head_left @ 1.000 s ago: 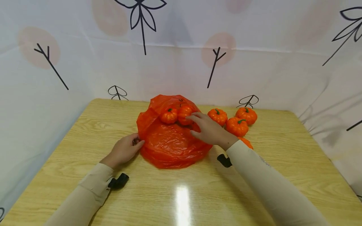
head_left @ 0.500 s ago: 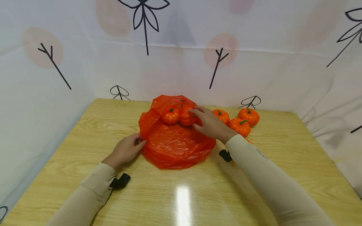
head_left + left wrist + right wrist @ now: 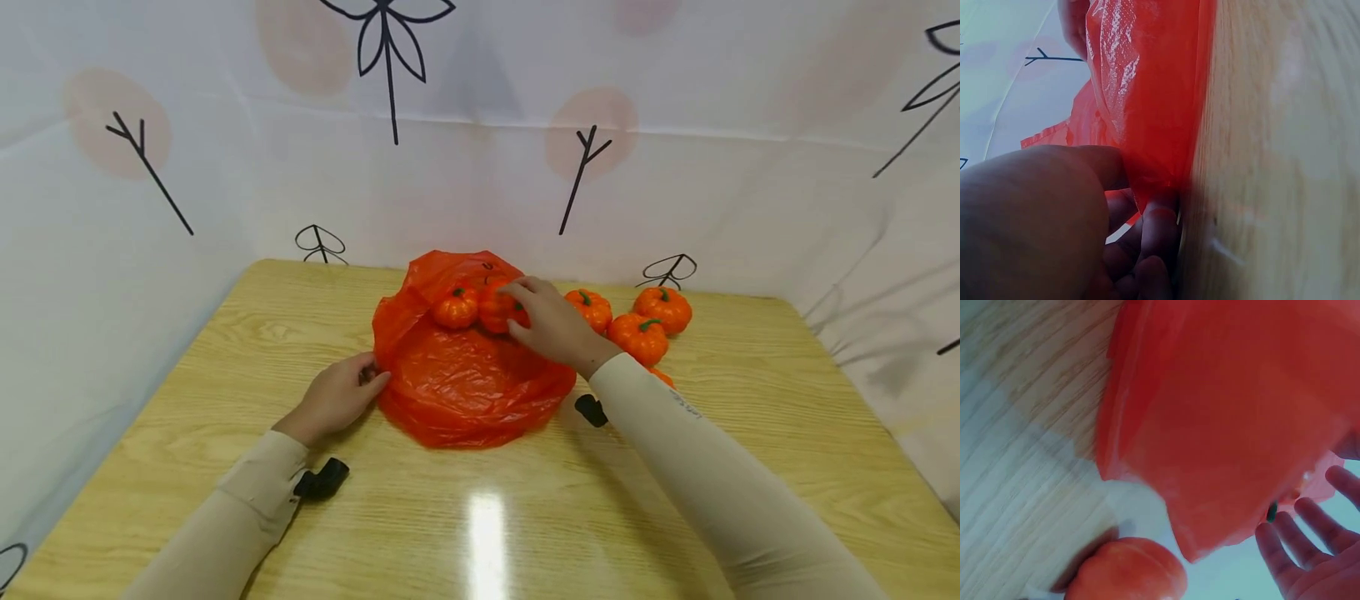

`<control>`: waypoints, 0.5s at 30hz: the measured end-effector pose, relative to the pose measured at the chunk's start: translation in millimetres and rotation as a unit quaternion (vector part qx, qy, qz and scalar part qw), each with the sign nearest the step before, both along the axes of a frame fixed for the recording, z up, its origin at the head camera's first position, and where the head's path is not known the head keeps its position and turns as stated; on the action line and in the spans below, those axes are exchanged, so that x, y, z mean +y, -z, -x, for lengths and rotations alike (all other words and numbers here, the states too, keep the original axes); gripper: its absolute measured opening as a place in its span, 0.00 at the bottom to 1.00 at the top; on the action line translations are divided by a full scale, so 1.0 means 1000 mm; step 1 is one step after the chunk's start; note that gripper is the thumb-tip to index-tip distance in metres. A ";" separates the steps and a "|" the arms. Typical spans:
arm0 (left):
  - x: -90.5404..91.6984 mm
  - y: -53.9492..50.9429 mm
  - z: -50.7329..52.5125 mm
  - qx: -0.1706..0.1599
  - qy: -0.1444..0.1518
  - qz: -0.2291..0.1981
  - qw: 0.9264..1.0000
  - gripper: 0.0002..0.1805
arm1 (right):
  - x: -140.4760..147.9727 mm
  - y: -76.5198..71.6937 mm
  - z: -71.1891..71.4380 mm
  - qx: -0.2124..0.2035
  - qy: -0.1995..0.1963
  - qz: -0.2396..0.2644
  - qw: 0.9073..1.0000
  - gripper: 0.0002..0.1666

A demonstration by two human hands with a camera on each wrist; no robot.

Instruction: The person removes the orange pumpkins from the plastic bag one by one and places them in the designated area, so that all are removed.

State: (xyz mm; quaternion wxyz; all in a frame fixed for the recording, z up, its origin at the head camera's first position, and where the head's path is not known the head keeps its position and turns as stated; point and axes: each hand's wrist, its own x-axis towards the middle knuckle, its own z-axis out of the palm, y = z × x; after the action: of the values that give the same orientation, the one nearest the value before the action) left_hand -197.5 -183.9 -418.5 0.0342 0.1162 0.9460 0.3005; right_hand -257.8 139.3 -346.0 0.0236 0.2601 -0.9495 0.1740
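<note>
In the head view a red plastic bag (image 3: 472, 383) lies spread on the table with its mouth open. Two small orange pumpkins with green stems sit at its back: a left pumpkin (image 3: 455, 308) and a right pumpkin (image 3: 495, 307). My left hand (image 3: 337, 396) pinches the bag's left edge between thumb and fingers; the left wrist view shows the red film (image 3: 1160, 125) between them. My right hand (image 3: 555, 321) is over the bag's right side, beside the right pumpkin and partly covering it. Its fingers (image 3: 1310, 540) look straight and spread in the right wrist view; contact is unclear.
Right of the bag stand several more pumpkins: one behind my right hand (image 3: 588, 310), a middle pumpkin (image 3: 639, 337) and a far pumpkin (image 3: 663, 310). Another is mostly hidden by the right sleeve (image 3: 675, 425). A patterned cloth (image 3: 480, 183) hangs behind the wooden table (image 3: 405, 525).
My right hand has shifted slightly up and back by the right pumpkin, whose stem now shows toward the right. My left hand keeps its pinch on the bag. The head view has shifted a little.
</note>
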 end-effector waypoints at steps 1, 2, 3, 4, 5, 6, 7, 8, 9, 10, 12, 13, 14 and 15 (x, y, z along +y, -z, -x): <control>0.000 0.000 0.000 0.001 0.001 0.000 1.000 0.09 | 0.001 0.001 0.001 -0.001 0.002 -0.001 1.000 0.29; 0.000 0.000 0.000 0.001 0.002 0.000 1.000 0.09 | 0.001 0.001 0.001 -0.001 0.005 -0.001 1.000 0.29; 0.001 0.000 0.000 0.001 0.003 0.001 1.000 0.09 | 0.002 0.002 0.002 0.001 0.006 -0.001 1.000 0.29; 0.001 -0.001 0.000 0.001 0.003 0.000 1.000 0.10 | 0.002 0.003 0.002 0.004 0.009 0.000 1.000 0.29; 0.001 -0.001 0.000 0.002 0.004 0.001 1.000 0.10 | 0.002 0.002 0.002 0.007 0.009 0.001 1.000 0.29; 0.001 -0.001 0.000 0.001 0.004 0.001 1.000 0.09 | 0.002 0.002 0.002 0.011 0.007 0.004 1.000 0.28; 0.001 -0.001 0.000 -0.001 0.004 0.001 1.000 0.09 | 0.001 0.002 0.002 0.013 0.003 0.006 1.000 0.27; 0.001 -0.001 0.000 -0.001 0.003 0.001 1.000 0.09 | 0.000 0.002 0.002 0.016 -0.001 0.009 1.000 0.26; 0.001 -0.001 0.000 -0.002 0.003 0.000 1.000 0.09 | -0.002 0.002 0.002 0.019 -0.005 0.010 1.000 0.25; 0.001 -0.001 0.000 -0.002 0.002 0.000 1.000 0.09 | -0.003 0.002 0.001 0.021 -0.010 0.011 1.000 0.25; 0.001 -0.002 0.000 -0.002 0.001 0.000 1.000 0.09 | -0.006 0.001 0.001 0.023 -0.018 0.013 0.999 0.24; 0.001 -0.002 0.000 -0.003 0.000 0.001 1.000 0.09 | -0.007 0.001 0.001 0.023 -0.020 0.011 0.999 0.24; 0.001 -0.002 0.000 -0.002 -0.001 0.002 1.000 0.09 | -0.007 0.001 0.001 0.024 -0.018 0.009 1.000 0.24; 0.001 -0.002 0.000 -0.003 0.000 0.002 1.000 0.09 | -0.007 0.002 0.002 0.022 -0.014 0.007 1.000 0.24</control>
State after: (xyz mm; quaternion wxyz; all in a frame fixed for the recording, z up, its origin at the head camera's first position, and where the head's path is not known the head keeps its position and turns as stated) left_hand -197.1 -182.7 -416.0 0.0370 0.1149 0.9466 0.2990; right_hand -259.6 132.5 -348.0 0.0442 0.2771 -0.9438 0.1747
